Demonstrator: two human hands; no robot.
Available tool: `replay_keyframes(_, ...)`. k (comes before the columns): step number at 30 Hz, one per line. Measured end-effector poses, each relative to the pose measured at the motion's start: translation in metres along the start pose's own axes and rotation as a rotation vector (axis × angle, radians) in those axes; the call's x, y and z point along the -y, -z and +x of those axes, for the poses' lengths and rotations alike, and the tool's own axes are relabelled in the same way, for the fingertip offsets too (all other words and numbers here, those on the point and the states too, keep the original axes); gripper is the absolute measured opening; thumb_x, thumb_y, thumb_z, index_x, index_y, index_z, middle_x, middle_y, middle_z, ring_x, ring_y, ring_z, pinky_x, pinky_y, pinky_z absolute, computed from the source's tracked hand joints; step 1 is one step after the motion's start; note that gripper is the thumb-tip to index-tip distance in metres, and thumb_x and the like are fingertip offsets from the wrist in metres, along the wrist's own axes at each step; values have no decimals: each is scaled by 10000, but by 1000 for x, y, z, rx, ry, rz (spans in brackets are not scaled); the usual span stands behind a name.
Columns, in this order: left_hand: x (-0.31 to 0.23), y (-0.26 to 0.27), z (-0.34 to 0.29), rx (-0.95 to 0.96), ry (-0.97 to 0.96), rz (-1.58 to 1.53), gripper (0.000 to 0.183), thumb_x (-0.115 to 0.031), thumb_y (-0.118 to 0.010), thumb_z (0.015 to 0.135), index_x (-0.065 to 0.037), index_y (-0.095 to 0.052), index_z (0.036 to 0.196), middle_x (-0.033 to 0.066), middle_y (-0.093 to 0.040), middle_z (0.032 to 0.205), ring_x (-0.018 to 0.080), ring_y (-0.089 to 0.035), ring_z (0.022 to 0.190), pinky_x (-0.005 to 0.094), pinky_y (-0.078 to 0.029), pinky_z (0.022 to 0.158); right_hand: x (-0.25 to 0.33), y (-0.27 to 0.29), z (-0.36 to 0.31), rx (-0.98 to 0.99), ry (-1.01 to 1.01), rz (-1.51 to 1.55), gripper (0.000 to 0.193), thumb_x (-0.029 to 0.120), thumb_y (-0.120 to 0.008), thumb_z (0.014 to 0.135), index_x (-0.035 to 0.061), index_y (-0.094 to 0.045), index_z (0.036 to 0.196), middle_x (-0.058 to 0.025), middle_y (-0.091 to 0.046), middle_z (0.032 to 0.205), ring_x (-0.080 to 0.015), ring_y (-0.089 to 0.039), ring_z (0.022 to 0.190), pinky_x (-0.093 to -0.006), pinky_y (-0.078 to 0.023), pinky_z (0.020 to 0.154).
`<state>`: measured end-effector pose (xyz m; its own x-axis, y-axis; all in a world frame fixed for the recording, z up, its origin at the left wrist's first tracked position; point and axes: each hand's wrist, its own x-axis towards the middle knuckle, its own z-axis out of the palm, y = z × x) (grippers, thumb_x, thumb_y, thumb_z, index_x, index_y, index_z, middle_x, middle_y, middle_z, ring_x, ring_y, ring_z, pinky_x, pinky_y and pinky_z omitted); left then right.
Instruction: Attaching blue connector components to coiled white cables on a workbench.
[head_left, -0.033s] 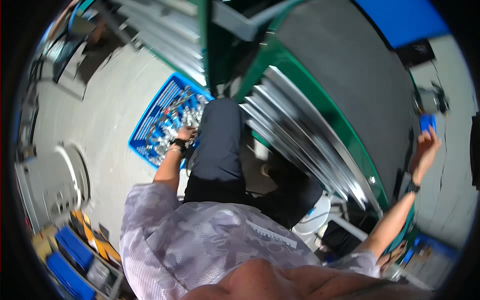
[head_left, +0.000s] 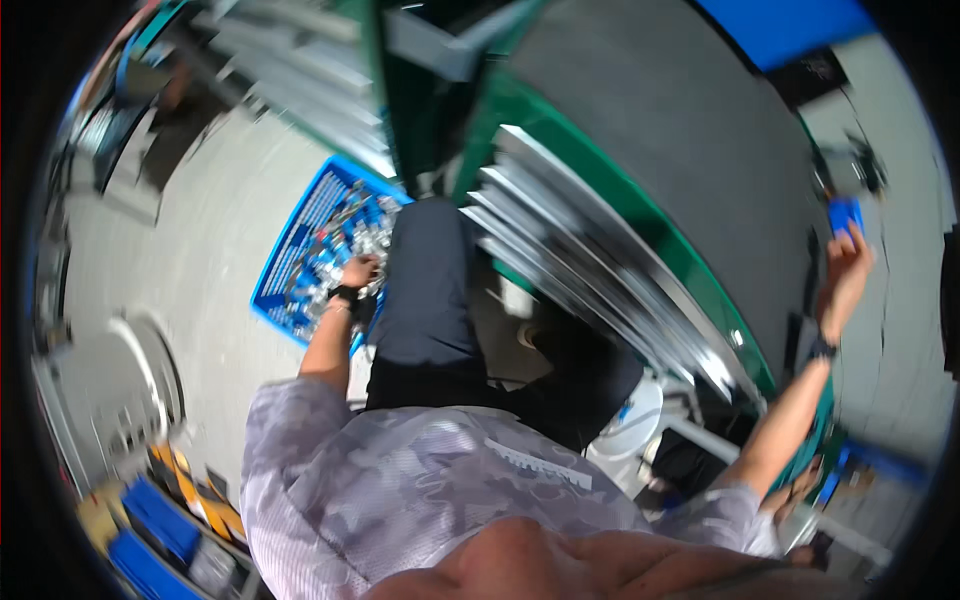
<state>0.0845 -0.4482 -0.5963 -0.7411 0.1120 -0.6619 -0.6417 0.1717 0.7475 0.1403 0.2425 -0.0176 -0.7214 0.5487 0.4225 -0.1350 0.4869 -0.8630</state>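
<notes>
My left hand (head_left: 362,270) reaches down into a blue plastic basket (head_left: 285,235) beside my knee. Many small blue and silver metal parts (head_left: 350,240) fill the basket. Blur and the parts around them hide how the fingers of that hand are set. Out at the far right, my right arm is stretched forward, and my right hand (head_left: 848,270) has its fingers closed at a small blue block-like thing (head_left: 846,214). Its exact kind is too small and blurred to make out.
A green-framed bench with a dark grey top (head_left: 650,130) stands ahead, with blurred metal slats (head_left: 570,250) along its near side. A white bucket (head_left: 632,420) is by my right leg. A white chair (head_left: 100,380) and blue bins (head_left: 160,520) are at the left.
The whole view has shifted slightly, with the bench and basket a little further left in it. My left hand stays in the basket; my right hand stays at the blue block-like thing.
</notes>
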Motion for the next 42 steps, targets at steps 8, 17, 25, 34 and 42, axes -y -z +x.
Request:
replay_keyframes(8,-168,-11,-74,75,-376,45,206,-195,-596,963,-64,-635,1117,-1,-631,995,87,-580,899,208,-448,786,18,36,-31,-147,129,421,451,425,-415,1033,15,-563,1149,-24,-601,850,-82,-559,693,-182,-450,601)
replay_keyframes(17,-320,-142,-228,279,-958,363,158,-66,-541,982,20,-596,1103,78,-612,1073,143,-580,955,281,-459,895,21,184,-276,-577,331,-50,453,387,-328,1050,6,-570,1091,-81,-620,910,-151,-575,785,-308,-460,762)
replay_keyframes(25,-417,-292,-347,273,-1807,566,167,20,-481,981,98,-570,1099,169,-588,1109,228,-601,955,344,-527,861,-282,261,-521,-836,-1081,507,287,268,-449,1008,52,-609,907,-45,-608,681,-137,-580,581,-299,-478,531)
replay_keyframes(34,-454,-357,-330,18,-1553,654,300,-119,-511,1003,48,-586,1240,134,-594,1266,206,-577,1140,334,-470,1012,-486,236,-670,-224,-1443,-653,376,172,-614,867,75,-604,1230,-153,-686,1043,-318,-661,964,-382,-530,844)
replay_keyframes(42,-441,-394,-345,-277,-1733,820,324,-281,-559,982,36,-608,1029,168,-612,1049,285,-563,930,406,-441,880,-491,209,-645,-566,-1642,-387,694,376,-712,777,-2,-501,1320,-241,-590,1257,-382,-565,1169,-400,-463,983)
